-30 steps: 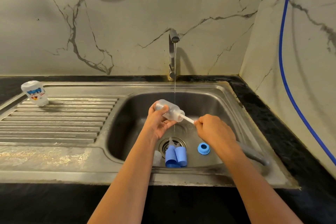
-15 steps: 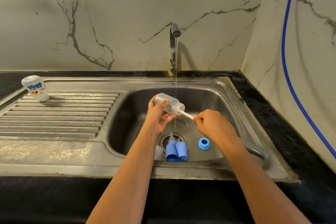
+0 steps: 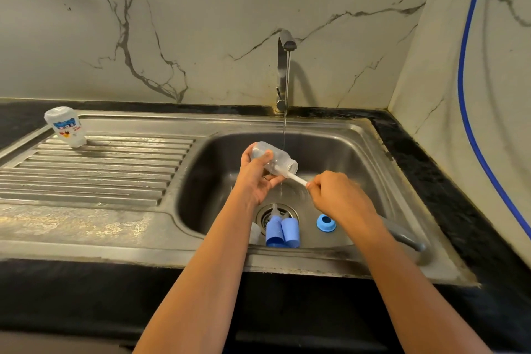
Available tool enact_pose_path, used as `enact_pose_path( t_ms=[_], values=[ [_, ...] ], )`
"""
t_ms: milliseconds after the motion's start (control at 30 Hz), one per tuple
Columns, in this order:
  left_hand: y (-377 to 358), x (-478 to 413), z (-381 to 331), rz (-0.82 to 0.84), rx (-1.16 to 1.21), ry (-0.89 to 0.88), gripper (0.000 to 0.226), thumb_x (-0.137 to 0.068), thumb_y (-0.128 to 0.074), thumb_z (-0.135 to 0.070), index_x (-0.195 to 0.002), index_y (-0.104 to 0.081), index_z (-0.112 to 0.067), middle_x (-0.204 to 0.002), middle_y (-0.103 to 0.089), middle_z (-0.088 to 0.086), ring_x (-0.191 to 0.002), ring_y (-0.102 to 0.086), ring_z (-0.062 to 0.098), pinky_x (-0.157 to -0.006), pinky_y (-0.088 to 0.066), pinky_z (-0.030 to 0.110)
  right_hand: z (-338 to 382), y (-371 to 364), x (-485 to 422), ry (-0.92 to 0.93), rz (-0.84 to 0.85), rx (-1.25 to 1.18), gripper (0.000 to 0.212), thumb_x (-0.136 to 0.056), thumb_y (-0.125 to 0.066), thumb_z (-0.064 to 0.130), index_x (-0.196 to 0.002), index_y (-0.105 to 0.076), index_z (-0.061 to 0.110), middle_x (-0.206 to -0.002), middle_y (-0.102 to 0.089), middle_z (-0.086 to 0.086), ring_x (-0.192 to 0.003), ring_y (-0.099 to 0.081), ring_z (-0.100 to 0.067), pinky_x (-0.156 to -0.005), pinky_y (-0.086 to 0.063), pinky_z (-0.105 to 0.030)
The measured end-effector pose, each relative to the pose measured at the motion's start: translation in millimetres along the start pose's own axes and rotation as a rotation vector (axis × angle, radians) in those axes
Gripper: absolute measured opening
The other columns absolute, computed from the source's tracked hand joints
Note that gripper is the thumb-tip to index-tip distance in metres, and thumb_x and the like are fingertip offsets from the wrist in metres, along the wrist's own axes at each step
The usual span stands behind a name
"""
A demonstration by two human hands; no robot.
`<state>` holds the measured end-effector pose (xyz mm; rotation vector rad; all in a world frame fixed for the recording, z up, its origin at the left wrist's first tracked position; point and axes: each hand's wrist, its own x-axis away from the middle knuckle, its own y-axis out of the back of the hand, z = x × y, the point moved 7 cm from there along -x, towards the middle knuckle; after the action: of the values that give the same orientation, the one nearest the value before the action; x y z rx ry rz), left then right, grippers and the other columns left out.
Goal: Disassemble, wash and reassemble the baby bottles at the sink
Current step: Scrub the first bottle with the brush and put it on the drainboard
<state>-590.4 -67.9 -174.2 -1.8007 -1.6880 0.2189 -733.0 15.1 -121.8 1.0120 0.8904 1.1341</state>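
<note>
Head cam: mid-wash, I reckon. My left grip (image 3: 255, 178) is curled round the clear bottle (image 3: 275, 158) at the basin's centre, right grip (image 3: 336, 195) pinching the brush handle (image 3: 297, 180) poked inside. Blue caps (image 3: 283, 231) at 6 o'clock, blue ring (image 3: 326, 223) at 5, printed bottle (image 3: 66, 126) at 9: reassembly's all left.

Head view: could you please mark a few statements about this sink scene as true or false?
1. The left hand holds a clear bottle tilted over the basin. True.
2. The tap is turned off. False: a thin stream of water runs from it.
3. The right hand grips a white brush handle that enters the bottle's mouth. True.
4. The blue ring lies on the draining board. False: it lies in the basin, right of the drain.
5. A printed bottle stands on the draining board. True.
</note>
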Motion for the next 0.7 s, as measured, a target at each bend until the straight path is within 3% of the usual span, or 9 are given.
enact_pose_path(
  t_ms=[233,367,500,700],
  values=[
    [0.1,2.3,2.6,-0.032,0.010,0.053,0.042,-0.092,-0.061,-0.009,-0.126,-0.047,-0.029,-0.131,-0.046,0.020,-0.103,-0.060,0.038,-0.070,-0.060,0.048,-8.3,2.2,-4.0,-0.047,-0.066,-0.155,0.028,-0.099,-0.044,0.030,-0.090,-0.066,0.014,-0.064,-0.053,0.000,-0.055,-0.048,-0.016,-0.053,-0.041,-0.030],
    [0.8,1.6,3.4,-0.036,0.004,0.030,0.045,-0.091,-0.061,-0.007,-0.128,-0.047,-0.029,-0.133,-0.045,0.019,-0.107,-0.058,0.040,-0.074,-0.059,0.050,-11.4,-9.2,-7.3,-0.148,0.045,-0.173,0.029,-0.097,-0.045,0.030,-0.091,-0.067,0.011,-0.064,-0.051,-0.002,-0.055,-0.044,-0.019,-0.052,-0.035,-0.027],
    [1.6,-0.5,0.6,-0.035,-0.048,-0.006,0.044,-0.092,-0.061,-0.009,-0.129,-0.047,-0.029,-0.132,-0.044,0.017,-0.108,-0.058,0.039,-0.074,-0.060,0.048,-4.7,-15.8,-6.2,-0.084,0.149,-0.207,0.031,-0.096,-0.046,0.029,-0.089,-0.070,0.010,-0.065,-0.055,-0.004,-0.056,-0.046,-0.019,-0.056,-0.038,-0.029],
    [0.0,-0.5,1.9,-0.039,-0.031,0.009,0.045,-0.091,-0.063,-0.010,-0.128,-0.046,-0.029,-0.131,-0.048,0.018,-0.103,-0.061,0.038,-0.069,-0.060,0.046,-13.0,0.8,-3.9,-0.089,-0.041,-0.273,0.032,-0.097,-0.045,0.030,-0.083,-0.067,0.011,-0.064,-0.057,-0.004,-0.054,-0.046,-0.017,-0.053,-0.039,-0.029]
  ],
)
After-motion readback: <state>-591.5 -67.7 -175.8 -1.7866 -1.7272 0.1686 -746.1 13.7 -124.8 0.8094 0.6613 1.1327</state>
